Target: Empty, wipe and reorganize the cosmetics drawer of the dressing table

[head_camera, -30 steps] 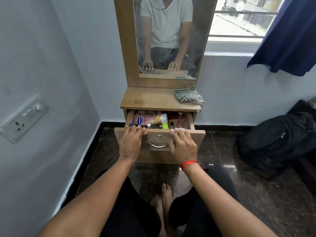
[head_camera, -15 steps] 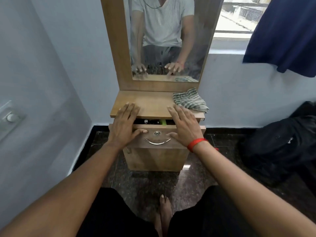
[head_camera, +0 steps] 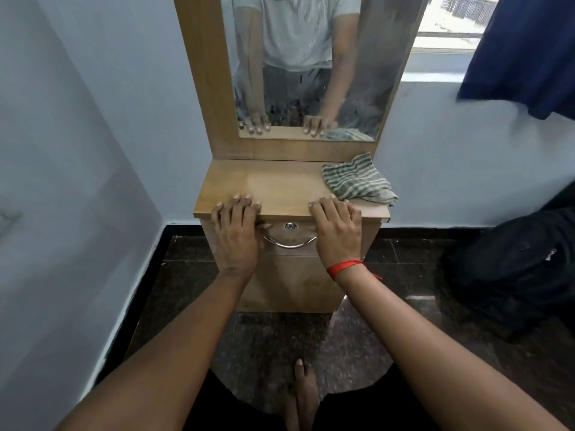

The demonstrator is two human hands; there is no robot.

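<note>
While the drawer (head_camera: 298,232) of the dressing table is shut beneath the desk (head_camera: 273,185), its contents hidden, both hands are laid over the desk's front edge. The left hand (head_camera: 238,231) and the right hand (head_camera: 337,233) rest with fingers extended on the wood, either side of the metal handle (head_camera: 289,245). Neither grip is closed on anything. A striped cloth (head_camera: 357,181) lies crumpled at the right of the desk, just beside the right fingertips.

Whether the emptying and wiping have been done cannot be told with the drawer shut. Should it need opening, the handle would have to be taken. If it were pulled hard or too far, the drawer could be dragged off its runners and small items spilled onto the dark floor. The cloth, which overhangs the right edge, could be swept off by a careless wrist. Weight leaned onto the front edge could tip the narrow unit forward.
</note>
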